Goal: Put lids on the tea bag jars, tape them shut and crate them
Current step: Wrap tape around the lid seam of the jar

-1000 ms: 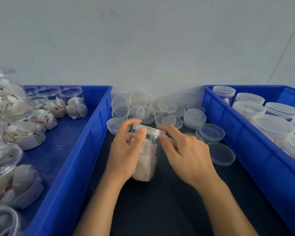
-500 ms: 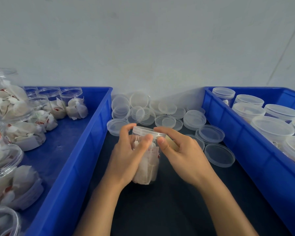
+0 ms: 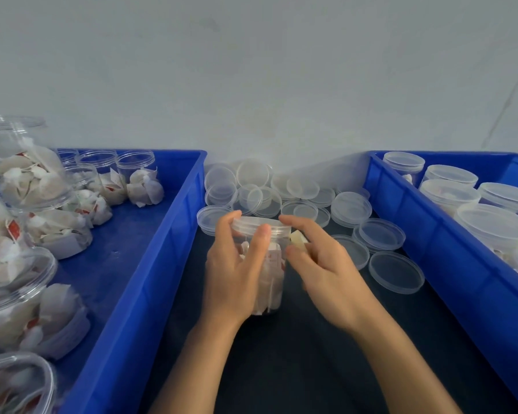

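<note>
With your left hand (image 3: pixel 237 264) wrapped round the jar (image 3: pixel 265 273) standing between your hands, lid (image 3: pixel 260 225) already on top, keep it steady while your right hand (image 3: pixel 326 270), loosely curled just beside the rim, presses the pale tape piece (image 3: pixel 299 238) flat across lid and wall.

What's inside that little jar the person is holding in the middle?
White paper tea bags with red-printed tags show through the clear jar. A lid sits on top. The left hand covers part of the contents.
</note>
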A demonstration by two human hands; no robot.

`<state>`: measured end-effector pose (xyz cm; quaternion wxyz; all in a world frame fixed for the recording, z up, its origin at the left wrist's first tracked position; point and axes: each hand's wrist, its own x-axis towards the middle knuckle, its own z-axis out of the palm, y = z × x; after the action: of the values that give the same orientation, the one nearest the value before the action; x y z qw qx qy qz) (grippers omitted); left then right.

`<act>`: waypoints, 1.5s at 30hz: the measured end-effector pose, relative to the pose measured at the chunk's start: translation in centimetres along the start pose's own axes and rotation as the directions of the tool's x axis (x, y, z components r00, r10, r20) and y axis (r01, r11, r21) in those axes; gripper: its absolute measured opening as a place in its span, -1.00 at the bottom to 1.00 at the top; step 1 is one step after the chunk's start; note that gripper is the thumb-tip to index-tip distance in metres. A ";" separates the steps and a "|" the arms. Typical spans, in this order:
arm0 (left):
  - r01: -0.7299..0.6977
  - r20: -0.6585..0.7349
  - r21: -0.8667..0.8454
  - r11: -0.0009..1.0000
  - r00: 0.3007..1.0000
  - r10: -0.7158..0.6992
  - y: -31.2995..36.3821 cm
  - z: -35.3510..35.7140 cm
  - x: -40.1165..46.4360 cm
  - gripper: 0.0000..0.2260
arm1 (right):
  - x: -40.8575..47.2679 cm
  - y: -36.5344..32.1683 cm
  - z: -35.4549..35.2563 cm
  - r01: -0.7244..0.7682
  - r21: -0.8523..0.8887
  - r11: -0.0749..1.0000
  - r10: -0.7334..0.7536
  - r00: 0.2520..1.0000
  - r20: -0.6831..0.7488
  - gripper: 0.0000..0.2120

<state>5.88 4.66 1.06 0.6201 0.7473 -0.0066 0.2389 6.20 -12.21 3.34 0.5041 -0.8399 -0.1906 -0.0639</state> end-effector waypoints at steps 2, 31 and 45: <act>0.009 -0.011 -0.031 0.999 1.000 -0.010 -0.1 -0.1 0.2 -0.34 | -0.1 -0.1 0.0 0.024 -0.100 0.995 -0.026 1.000 -0.015 -0.61; -0.019 0.091 -0.067 0.998 0.995 0.025 -0.9 -1.2 1.0 -0.44 | -0.1 -0.2 -1.2 0.070 -0.422 0.904 -0.125 0.987 -0.105 -0.71; 0.013 0.201 -0.176 0.984 0.979 0.023 -0.9 -1.8 1.0 -0.47 | 0.0 0.3 -1.4 0.076 -0.277 0.958 -0.068 0.997 0.039 -0.65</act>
<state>6.41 6.81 0.82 0.6793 0.7099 -0.0923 0.1617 6.40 -13.56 3.78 0.3757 -0.8957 -0.2176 -0.0961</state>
